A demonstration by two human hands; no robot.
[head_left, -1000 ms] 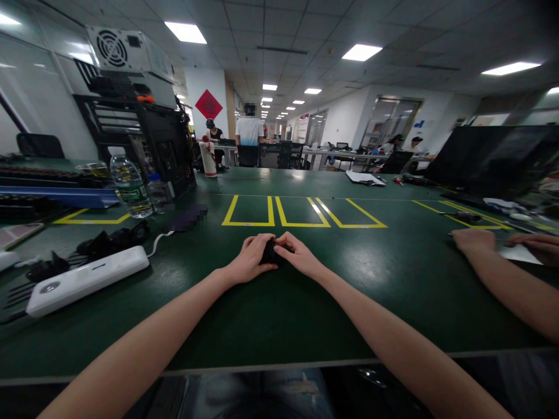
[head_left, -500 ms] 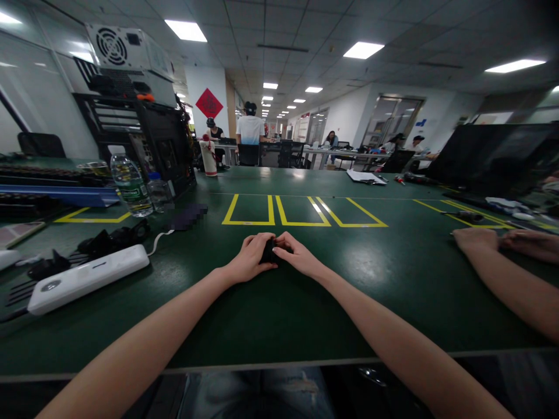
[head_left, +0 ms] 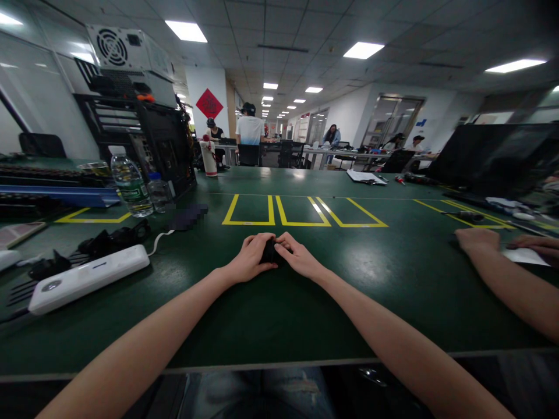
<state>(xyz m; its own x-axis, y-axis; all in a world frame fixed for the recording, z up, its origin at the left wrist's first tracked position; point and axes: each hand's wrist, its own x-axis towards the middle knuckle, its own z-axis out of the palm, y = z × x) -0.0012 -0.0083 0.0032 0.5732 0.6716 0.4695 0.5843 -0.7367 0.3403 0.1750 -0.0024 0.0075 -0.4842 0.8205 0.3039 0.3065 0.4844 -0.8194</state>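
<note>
A small black object (head_left: 269,252) sits between my two hands near the middle of the green table (head_left: 271,326). My left hand (head_left: 250,259) is curled round its left side, with the thumb low and the fingers over the top. My right hand (head_left: 299,256) meets it from the other side, thumb and fingertips pinching its right edge. Fingers cover most of the object, so its kind cannot be made out. Just beyond my hands, yellow tape outlines (head_left: 301,224) mark the tabletop.
On the left lie a white power strip (head_left: 89,279), a water bottle (head_left: 130,183) and an open computer case (head_left: 163,148). A co-worker's hands (head_left: 478,241) rest at the right, by a white sheet (head_left: 526,256). A clipboard (head_left: 365,177) lies farther back.
My hands keep almost the same place and hold, the right thumb shifting slightly. At the right, a white sheet now shows under the co-worker's hand. A person in the background has risen.
</note>
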